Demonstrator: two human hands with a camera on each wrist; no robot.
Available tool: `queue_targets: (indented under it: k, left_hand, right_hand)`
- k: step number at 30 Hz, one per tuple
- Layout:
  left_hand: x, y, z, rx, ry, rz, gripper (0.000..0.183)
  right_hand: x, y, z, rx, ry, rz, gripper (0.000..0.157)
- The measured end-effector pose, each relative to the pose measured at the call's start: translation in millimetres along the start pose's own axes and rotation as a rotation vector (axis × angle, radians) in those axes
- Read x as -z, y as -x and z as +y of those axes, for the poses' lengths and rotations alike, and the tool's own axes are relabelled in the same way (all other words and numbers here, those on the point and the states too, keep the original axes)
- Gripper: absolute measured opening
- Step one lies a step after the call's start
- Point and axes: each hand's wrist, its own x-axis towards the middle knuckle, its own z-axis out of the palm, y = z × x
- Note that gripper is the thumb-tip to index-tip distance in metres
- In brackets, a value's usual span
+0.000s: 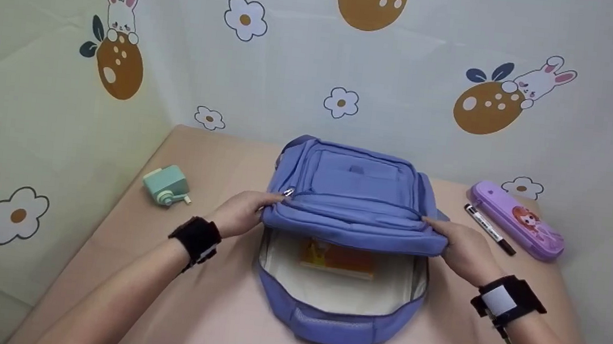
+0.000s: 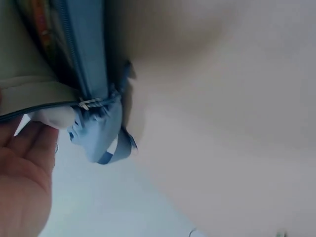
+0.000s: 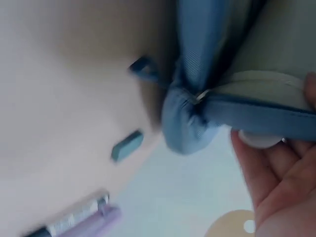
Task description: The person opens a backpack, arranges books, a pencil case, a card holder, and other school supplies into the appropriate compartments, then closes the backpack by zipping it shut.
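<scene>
A blue backpack (image 1: 355, 223) lies on the table with its main compartment unzipped and the front panel (image 1: 363, 178) raised. My left hand (image 1: 239, 213) grips the panel's left edge, beside a zipper pull. On the other side my right hand (image 1: 466, 248) holds the panel's right edge between thumb and fingers. Inside the pale lining (image 1: 328, 291) lies an orange and yellow book-like item (image 1: 340, 260), partly covered by the panel. In the right wrist view, the thumb is mostly cut off beside the bag's zipped edge (image 3: 261, 111).
At the left stands a mint-green pencil sharpener (image 1: 167, 185) with a crank. A purple pencil case (image 1: 518, 220) and a black-and-white marker (image 1: 489, 230) lie to the right. Behind the table (image 1: 200, 320) hangs a patterned cloth (image 1: 289, 67).
</scene>
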Motion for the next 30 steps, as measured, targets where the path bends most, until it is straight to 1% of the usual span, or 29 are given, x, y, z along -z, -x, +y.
queue_targets:
  k: [3, 6, 10, 14, 18, 20, 26, 30]
  left_hand:
    - [-1.6, 3.8, -3.1, -0.063, -0.067, 0.011, 0.043]
    - [-3.7, 7.1, -5.6, -0.124, -0.151, 0.013, 0.041]
    - [-6.7, 11.0, -7.4, -0.185, -0.251, -0.003, 0.041]
    - [-10.0, 15.7, -10.6, -0.230, -0.340, -0.040, 0.042]
    - [-14.1, 20.2, -14.6, -0.269, -0.413, -0.074, 0.045]
    - [-16.2, 21.6, -15.7, -0.293, -0.441, -0.078, 0.045]
    - [-23.6, 25.2, -19.4, -0.358, -0.539, -0.062, 0.044]
    - [-30.2, 26.6, -21.5, -0.375, -0.553, -0.039, 0.044]
  right_hand:
    - [-3.8, 7.0, 2.7, 0.074, 0.123, 0.033, 0.049]
    - [-9.9, 12.7, 7.2, 0.148, 0.188, 0.086, 0.052]
    - [-20.3, 18.8, 13.1, 0.228, 0.203, 0.159, 0.055]
    - [-29.8, 23.9, 15.7, 0.286, 0.211, 0.201, 0.057]
    - [-39.0, 29.0, 15.8, 0.317, 0.225, 0.220, 0.054]
    - [-43.8, 31.4, 16.6, 0.327, 0.236, 0.228, 0.053]
    - [-54.1, 37.4, 20.0, 0.343, 0.246, 0.246, 0.051]
    - [-60.5, 41.2, 22.0, 0.345, 0.236, 0.253, 0.051]
